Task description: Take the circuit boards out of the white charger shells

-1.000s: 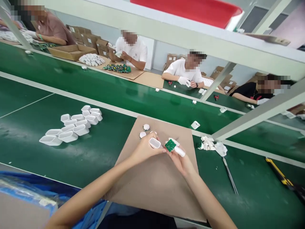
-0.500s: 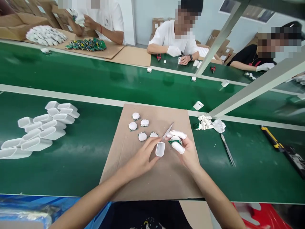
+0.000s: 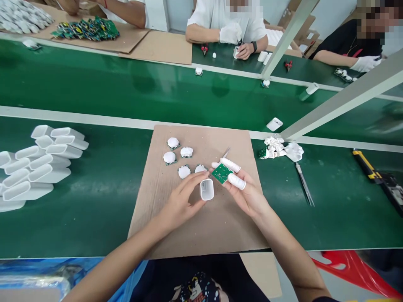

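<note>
My left hand (image 3: pixel 183 200) grips a white plastic housing (image 3: pixel 207 190) between thumb and fingers, its hollow open end facing me. Close by on the right, my right hand (image 3: pixel 247 191) pinches a green circuit board (image 3: pixel 222 173), with white covers on its fingertips. The board's flat face with small solder dots is turned toward me, near the housing but apart from it. Behind the hands lie tweezers (image 3: pixel 225 152), partly hidden by the right fingers. Several boards with white domed tops, one of them a domed board (image 3: pixel 184 171), rest on the cardboard sheet (image 3: pixel 170 235).
Several white housings (image 3: pixel 40 167) stand grouped at left. To the right are white finger covers (image 3: pixel 274 147), another pair of tweezers (image 3: pixel 304 184) and a yellow-black tool (image 3: pixel 367 165). A slanted metal post (image 3: pixel 343 98) crosses the right side. Co-workers sit beyond the green belt (image 3: pixel 126 88).
My right hand has turned the circuit board so its flat green face shows. The view has tilted down a little. My left hand keeps its hold on the housing.
</note>
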Demonstrator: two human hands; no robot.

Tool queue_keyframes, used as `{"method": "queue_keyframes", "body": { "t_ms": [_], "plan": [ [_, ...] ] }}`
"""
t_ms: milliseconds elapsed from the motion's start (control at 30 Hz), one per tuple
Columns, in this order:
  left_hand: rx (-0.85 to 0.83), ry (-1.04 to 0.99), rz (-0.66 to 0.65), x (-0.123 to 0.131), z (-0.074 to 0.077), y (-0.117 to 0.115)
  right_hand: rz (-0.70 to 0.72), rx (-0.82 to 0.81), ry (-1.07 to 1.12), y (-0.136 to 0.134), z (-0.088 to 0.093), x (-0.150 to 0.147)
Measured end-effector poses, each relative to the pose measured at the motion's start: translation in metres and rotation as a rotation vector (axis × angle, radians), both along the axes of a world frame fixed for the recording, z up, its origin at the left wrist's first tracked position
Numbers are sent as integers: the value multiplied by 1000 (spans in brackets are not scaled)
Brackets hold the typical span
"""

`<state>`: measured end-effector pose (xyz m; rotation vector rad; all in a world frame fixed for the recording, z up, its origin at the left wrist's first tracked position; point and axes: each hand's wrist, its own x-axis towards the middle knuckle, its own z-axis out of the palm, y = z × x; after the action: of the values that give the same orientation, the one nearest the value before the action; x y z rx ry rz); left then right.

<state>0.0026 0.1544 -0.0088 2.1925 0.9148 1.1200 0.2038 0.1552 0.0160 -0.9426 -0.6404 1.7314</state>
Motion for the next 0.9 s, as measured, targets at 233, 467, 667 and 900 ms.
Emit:
{"method": "queue_keyframes", "body": {
  "t_ms": [233,467,667,900],
  "plan": [
    [16,-116,13,-3,-3,-2,-152,3,-104,1,-6,-2],
    [57,-121,-67,-3,-1,-1,-144,765,-579,-22,8,-2],
    [43,-168,-144,-1,-2,-1,-65,1233,-888,-32,10,-7],
    [11,-151,-142,-1,-6,-3,-97,1249,-961,-30,6,-8]
  ]
}}
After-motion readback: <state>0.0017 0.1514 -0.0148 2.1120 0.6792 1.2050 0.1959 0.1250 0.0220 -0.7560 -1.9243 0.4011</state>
